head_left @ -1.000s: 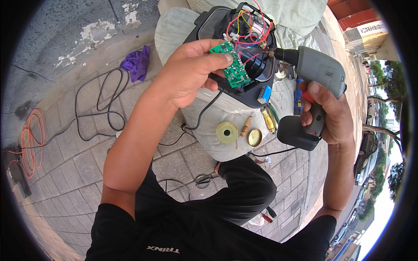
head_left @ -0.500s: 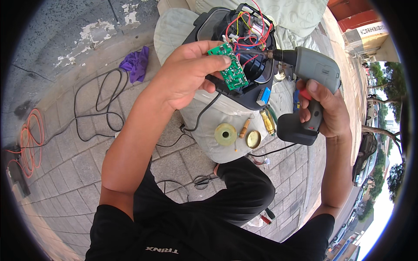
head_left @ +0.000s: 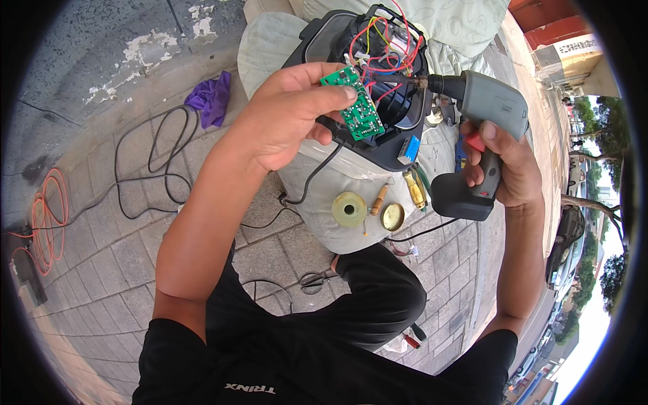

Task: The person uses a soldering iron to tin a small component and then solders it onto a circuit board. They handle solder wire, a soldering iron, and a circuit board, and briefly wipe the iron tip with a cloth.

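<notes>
My left hand (head_left: 290,108) pinches a green circuit board (head_left: 363,113) between thumb and fingers, its component-studded face toward me. Wrapped round a grey pistol-grip cordless tool (head_left: 496,104) is my right hand (head_left: 509,162), the index finger at the red trigger. The tool's long thin rod points left, close to the board's upper right edge; whether it touches a wire there I cannot tell. Behind the board sits an opened black appliance housing (head_left: 314,50), with red, yellow and blue wires (head_left: 405,61) looping out of it. A blue block-shaped part (head_left: 408,150) sits on its near corner.
On the cloth-covered support (head_left: 317,223) lie a round tin (head_left: 349,209), a small lid (head_left: 392,217), a wooden-handled tool (head_left: 380,200) and a yellow-handled screwdriver (head_left: 415,190). Left on the paving are a purple cloth (head_left: 209,100), a black cable (head_left: 118,179) and orange cord (head_left: 47,216).
The cordless tool in my right hand has shifted slightly right, its rod drawing back a little from the board. My left hand and the board stay nearly still.
</notes>
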A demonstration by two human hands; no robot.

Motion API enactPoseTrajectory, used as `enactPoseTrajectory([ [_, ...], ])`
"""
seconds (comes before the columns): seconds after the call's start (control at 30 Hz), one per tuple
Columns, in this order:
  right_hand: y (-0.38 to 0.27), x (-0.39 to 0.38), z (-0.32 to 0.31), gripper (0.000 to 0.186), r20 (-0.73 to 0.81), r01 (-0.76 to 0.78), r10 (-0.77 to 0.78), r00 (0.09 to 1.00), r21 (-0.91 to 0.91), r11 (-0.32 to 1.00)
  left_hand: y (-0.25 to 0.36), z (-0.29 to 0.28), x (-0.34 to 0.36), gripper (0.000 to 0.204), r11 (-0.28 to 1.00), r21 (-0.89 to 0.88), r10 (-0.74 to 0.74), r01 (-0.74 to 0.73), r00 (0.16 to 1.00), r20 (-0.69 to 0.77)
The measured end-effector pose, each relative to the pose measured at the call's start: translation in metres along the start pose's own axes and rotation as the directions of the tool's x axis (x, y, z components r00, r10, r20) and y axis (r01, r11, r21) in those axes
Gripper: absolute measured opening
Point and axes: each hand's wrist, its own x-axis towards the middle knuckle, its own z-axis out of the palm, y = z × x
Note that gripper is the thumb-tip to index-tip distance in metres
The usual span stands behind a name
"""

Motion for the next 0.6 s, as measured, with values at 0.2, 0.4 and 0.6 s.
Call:
enactPoseTrajectory([
  [0.2, -0.0067, -0.0017, 0.0003, 0.041, 0.011, -0.006, 0.006, 1.0, -0.002, 1.0, 0.0016, 0.0006, -0.0004, 0.043, 1.0, 0.001, -0.005, 0.005, 1.0, 0.0],
  [0.4, -0.0066, -0.0013, 0.0004, 0.043, 0.009, 0.004, -0.003, 1.0, -0.031, 1.0, 0.0007, 0.0005, 0.0002, 0.042, 1.0, 0.009, -0.002, 0.002, 1.0, 0.002],
  [0.6, -0.0073, -0.0006, 0.001, 0.044, 0.015, -0.009, 0.01, 1.0, -0.047, 0.999, 0.0018, 0.0014, -0.0007, 0.043, 1.0, 0.008, -0.01, 0.01, 1.0, -0.016],
])
